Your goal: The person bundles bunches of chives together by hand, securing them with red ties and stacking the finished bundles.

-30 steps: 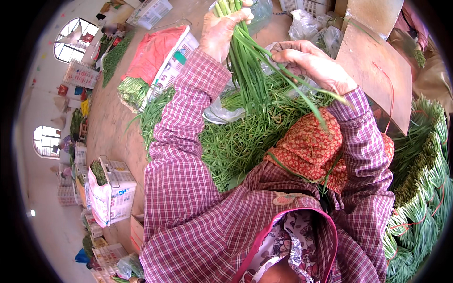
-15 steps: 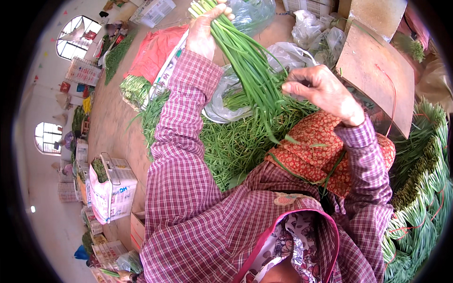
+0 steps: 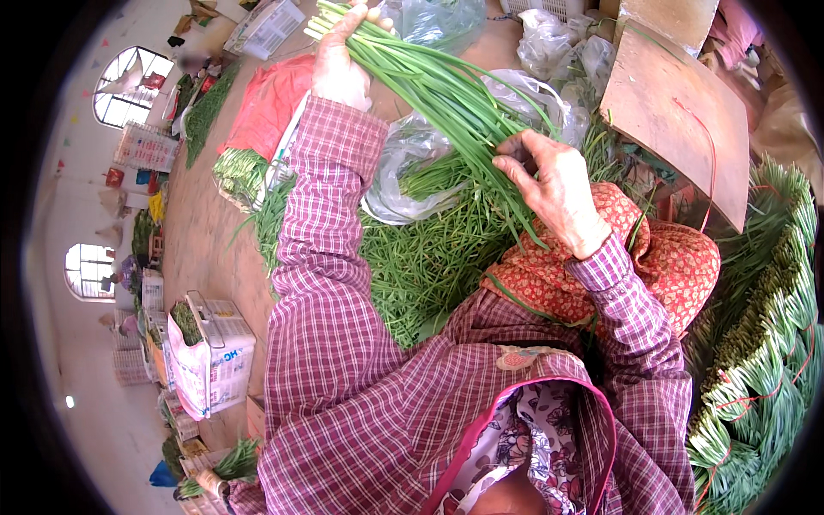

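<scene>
A bunch of long garlic chives [image 3: 438, 94] slants across the upper middle, pale stem ends at upper left and dark leaf tips toward the lower right. My left hand [image 3: 342, 67] is closed around it near the stem ends. At the leafy end, my right hand [image 3: 558, 190] has its thumb and bent fingers closed on some of the leaves. Below the bunch, a clear plastic bag [image 3: 399, 199] lies with more greens in its opening. A heap of loose green leaves [image 3: 429, 275] spreads under and in front of it, up to my lap.
Tied bundles of greens [image 3: 764, 343] with red string are stacked at the right. A brown board [image 3: 678, 120] leans at the upper right. A red plastic sheet [image 3: 270, 103] covers greens at the left. A white crate [image 3: 215, 352] stands on the floor [image 3: 193, 232] farther left.
My right hand has come left and down and now closes on the leaf ends; before, it was beside them. The left hand has shifted slightly left, and the bunch now slants more toward the right.
</scene>
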The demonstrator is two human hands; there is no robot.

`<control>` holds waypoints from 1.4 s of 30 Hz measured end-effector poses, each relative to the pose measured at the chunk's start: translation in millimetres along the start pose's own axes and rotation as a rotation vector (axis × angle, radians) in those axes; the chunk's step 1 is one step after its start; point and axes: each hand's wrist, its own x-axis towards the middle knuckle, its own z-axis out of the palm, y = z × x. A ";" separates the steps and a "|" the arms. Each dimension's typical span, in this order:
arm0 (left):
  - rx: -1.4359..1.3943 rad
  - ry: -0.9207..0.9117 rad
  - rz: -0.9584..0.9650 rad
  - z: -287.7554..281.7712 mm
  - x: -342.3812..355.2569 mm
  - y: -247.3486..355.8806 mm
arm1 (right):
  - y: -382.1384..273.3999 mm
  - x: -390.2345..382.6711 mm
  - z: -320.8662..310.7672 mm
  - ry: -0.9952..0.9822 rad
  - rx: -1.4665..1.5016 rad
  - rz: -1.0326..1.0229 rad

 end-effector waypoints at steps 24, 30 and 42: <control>0.552 -0.262 0.297 35.0 -37.7 -19.6 | -50.5 10.0 -81.6 -0.352 0.291 0.162; 0.524 -0.520 0.171 34.4 -45.0 -15.8 | -32.0 4.7 -101.1 -0.367 0.590 0.430; 0.180 -0.260 0.154 -6.6 -17.8 -8.6 | -45.0 6.7 -91.9 -0.417 -0.027 -0.038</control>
